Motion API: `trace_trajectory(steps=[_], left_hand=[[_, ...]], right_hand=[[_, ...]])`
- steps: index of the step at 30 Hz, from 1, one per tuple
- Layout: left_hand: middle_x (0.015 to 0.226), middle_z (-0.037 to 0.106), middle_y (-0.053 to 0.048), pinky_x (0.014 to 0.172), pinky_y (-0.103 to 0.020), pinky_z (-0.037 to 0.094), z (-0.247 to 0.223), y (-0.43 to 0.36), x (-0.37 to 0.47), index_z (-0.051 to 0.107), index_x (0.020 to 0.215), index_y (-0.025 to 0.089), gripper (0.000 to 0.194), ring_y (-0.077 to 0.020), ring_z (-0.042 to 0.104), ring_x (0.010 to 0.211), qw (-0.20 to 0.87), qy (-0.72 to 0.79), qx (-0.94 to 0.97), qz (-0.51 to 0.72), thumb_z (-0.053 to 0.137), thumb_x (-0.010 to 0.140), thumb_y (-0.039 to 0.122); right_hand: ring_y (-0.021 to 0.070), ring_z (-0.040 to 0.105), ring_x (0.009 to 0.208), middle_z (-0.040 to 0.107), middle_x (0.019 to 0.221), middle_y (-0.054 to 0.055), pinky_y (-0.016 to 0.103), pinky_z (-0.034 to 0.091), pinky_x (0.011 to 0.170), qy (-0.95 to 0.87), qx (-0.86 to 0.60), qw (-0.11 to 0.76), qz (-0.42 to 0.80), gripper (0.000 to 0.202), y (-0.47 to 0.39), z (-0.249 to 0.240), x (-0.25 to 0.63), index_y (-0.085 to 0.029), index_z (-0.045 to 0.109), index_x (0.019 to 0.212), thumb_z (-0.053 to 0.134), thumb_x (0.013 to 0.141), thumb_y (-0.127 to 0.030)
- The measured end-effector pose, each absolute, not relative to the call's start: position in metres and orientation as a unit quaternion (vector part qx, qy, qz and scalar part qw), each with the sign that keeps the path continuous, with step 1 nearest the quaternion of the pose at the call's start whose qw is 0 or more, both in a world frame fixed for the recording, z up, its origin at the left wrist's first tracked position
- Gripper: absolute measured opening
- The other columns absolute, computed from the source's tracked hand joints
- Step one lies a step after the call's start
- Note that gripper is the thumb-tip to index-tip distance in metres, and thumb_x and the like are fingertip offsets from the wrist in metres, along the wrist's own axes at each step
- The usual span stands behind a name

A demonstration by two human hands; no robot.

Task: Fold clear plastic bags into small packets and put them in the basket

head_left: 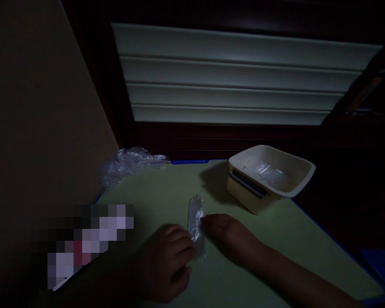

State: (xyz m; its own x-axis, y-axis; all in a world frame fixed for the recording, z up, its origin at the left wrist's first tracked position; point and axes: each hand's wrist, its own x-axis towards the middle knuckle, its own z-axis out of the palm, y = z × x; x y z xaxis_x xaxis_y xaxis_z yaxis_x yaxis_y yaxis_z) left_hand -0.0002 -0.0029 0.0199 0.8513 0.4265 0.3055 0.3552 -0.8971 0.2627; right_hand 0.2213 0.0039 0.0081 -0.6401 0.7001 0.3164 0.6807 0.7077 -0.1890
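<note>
A narrow folded clear plastic bag point(196, 224) lies lengthwise on the pale green tabletop point(167, 188), its shiny surface catching a little light. My left hand point(170, 263) is at its lower left edge, fingers curled and pressed onto the plastic, the thumb tucked below. From the other side my right hand point(227, 235) pinches the bag's right edge between closed fingertips. The exact grip of both hands is hard to see in the dim light.
A cream plastic bin point(297, 190) with clear plastic inside stands at the table's back right. Crumpled clear plastic point(131, 162) lies at the back left corner. A pixelated flat object point(90, 244) is at left. Behind the table rises a dark-framed slatted panel point(224, 77).
</note>
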Motion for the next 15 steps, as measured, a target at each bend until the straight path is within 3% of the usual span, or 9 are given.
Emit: trace_trajectory(steps=[5, 11, 15], left_hand=[[0.118, 0.056, -0.008, 0.096, -0.038, 0.038, 0.014, 0.007, -0.002, 0.052, 0.114, 0.016, 0.037, -0.0203, 0.045, 0.114, 0.102, 0.234, 0.946, 0.199, 0.043, 0.079, 0.007], [0.117, 0.056, -0.008, 0.096, -0.041, 0.039, 0.011, 0.004, -0.001, 0.054, 0.113, 0.016, 0.035, -0.0222, 0.047, 0.110, 0.090, 0.244, 0.952, 0.162, 0.045, 0.080, 0.009], [0.114, 0.056, -0.008, 0.092, -0.038, 0.042, 0.008, 0.005, 0.000, 0.054, 0.112, 0.017, 0.035, -0.0209, 0.049, 0.106, 0.109, 0.261, 0.940, 0.191, 0.046, 0.080, 0.008]], right_hand=[[0.0172, 0.059, 0.099, 0.066, 0.108, 0.007, 0.031, 0.045, 0.088, -0.907, -0.356, 0.216, 0.054, 0.027, 0.009, 0.007, 0.231, -0.017, 0.061, 0.107, 0.050, 0.084, -0.009], [0.0176, 0.058, 0.086, 0.067, 0.092, 0.006, 0.033, 0.045, 0.078, -0.939, -0.293, 0.176, -0.050, 0.016, -0.001, 0.008, 0.225, -0.016, 0.062, 0.098, 0.049, 0.088, -0.016], [0.0175, 0.056, 0.076, 0.064, 0.082, 0.006, 0.032, 0.043, 0.071, -0.934, -0.321, 0.153, -0.034, 0.010, -0.004, 0.006, 0.219, -0.016, 0.061, 0.087, 0.052, 0.086, -0.015]])
